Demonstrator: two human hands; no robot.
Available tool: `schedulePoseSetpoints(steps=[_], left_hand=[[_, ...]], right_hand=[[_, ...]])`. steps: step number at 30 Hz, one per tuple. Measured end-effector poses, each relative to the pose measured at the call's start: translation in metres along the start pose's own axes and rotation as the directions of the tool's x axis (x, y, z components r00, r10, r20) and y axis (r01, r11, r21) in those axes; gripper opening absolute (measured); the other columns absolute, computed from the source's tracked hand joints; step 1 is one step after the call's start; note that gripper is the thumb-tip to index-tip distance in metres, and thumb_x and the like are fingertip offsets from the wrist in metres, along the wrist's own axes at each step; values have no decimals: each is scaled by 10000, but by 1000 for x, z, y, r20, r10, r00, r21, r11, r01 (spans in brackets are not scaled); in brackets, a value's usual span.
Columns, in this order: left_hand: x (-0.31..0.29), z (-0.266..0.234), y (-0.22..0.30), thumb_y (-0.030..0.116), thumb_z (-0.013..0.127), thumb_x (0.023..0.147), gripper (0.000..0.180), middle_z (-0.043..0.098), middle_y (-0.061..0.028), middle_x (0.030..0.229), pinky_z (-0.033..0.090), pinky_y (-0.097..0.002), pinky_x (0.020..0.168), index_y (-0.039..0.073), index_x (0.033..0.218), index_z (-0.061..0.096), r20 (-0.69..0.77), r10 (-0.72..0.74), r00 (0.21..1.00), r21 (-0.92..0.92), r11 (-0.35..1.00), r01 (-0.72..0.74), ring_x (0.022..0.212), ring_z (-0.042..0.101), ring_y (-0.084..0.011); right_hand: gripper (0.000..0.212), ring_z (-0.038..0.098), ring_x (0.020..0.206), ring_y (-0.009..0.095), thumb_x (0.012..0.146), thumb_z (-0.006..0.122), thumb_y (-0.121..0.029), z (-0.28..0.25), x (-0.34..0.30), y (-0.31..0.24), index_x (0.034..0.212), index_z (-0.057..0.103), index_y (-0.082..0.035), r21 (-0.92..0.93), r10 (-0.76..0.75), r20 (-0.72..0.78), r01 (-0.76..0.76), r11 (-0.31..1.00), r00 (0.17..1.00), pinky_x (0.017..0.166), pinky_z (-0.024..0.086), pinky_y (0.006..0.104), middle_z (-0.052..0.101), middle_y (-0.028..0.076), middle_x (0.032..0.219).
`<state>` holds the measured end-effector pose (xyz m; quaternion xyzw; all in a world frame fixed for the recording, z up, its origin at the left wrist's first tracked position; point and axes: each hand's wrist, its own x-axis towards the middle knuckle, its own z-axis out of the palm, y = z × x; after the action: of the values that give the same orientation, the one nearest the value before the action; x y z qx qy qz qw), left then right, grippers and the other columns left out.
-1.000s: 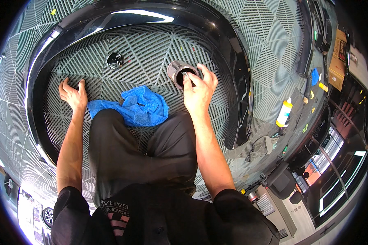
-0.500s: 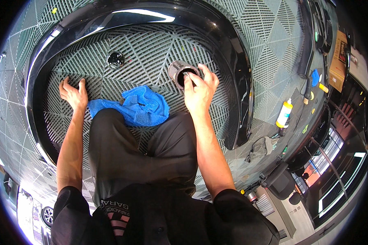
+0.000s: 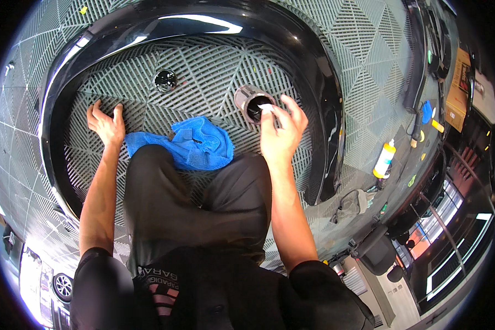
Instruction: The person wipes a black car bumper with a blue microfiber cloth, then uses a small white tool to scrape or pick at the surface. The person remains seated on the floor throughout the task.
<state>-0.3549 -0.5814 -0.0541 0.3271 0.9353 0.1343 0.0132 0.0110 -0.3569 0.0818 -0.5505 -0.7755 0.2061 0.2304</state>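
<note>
My right hand point(image 3: 283, 132) is at the mouth of an upright, greyish open-topped cylinder point(image 3: 249, 98) with a dark inside. Thumb and forefinger are pinched together over its near rim, with a small pale tip showing between them; the other fingers are raised. What that pale thing is, I cannot make out. On the left, my left hand point(image 3: 108, 125) rests low over the floor with its fingers apart and nothing in it. A crumpled blue cloth point(image 3: 203, 148) lies between the hands, against my knees. Beyond it stands a small round black glossy thing point(image 3: 165, 81).
A large glossy black curved car trim piece point(image 3: 291, 33) arches around the work area on the grey slatted floor tiles point(image 3: 363, 82). To the right are a yellow-and-white bottle point(image 3: 384, 158), a grey cloth point(image 3: 352, 204), a cardboard box point(image 3: 457, 93) and a black seat point(image 3: 377, 250).
My right hand has drawn back slightly from inside the cylinder, and a pale tip now shows at its fingertips. My left hand stays in place; the whole view has shifted slightly.
</note>
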Motion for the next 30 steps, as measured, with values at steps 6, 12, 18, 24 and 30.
schedulePoseSetpoints(steps=[6, 12, 18, 24, 30], left_hand=[[0, -10, 3, 384, 723, 847, 698, 350, -234, 1426, 229, -529, 1137, 38, 1381, 438, 27, 0, 1000, -44, 999, 2, 1337, 307, -423], [-1, -25, -3, 343, 716, 862, 669, 376, -221, 1429, 228, -521, 1139, 31, 1378, 427, 72, 37, 997, -124, 992, -28, 1351, 313, -402], [0, -36, -9, 326, 708, 870, 660, 394, -228, 1425, 232, -501, 1150, 19, 1376, 415, 94, 82, 992, -209, 976, -61, 1348, 341, -404], [1, -59, -24, 303, 710, 871, 647, 398, -236, 1414, 271, -486, 1145, 16, 1372, 418, 133, 27, 991, -322, 947, 17, 1339, 351, -398], [16, -121, -30, 269, 709, 902, 562, 419, -157, 1445, 383, -466, 1084, 52, 1360, 466, 164, 88, 983, -578, 816, 23, 1358, 402, -305]], right_hand=[[121, 673, 882, 133, 910, 688, -16, -26, 8, -17, 1008, 689, 55, 646, 601, 195, -562, 516, 776, 787, 510, 227, 718, 108, 1028], [75, 674, 716, 168, 927, 660, -70, -43, 8, -18, 963, 655, -4, 791, 620, 431, -605, 90, 655, 628, 514, 273, 721, 118, 885], [57, 665, 690, 184, 925, 647, -50, -43, 7, -37, 973, 645, -20, 773, 636, 441, -628, 89, 633, 615, 517, 284, 701, 110, 836], [126, 663, 700, 185, 906, 655, -7, -34, 3, -59, 1030, 644, -20, 751, 625, 430, -643, 154, 652, 611, 515, 285, 695, 111, 851], [259, 658, 703, 186, 894, 680, -18, -30, -2, -92, 1146, 632, 18, 722, 584, 440, -656, 221, 682, 610, 509, 286, 697, 113, 877]])
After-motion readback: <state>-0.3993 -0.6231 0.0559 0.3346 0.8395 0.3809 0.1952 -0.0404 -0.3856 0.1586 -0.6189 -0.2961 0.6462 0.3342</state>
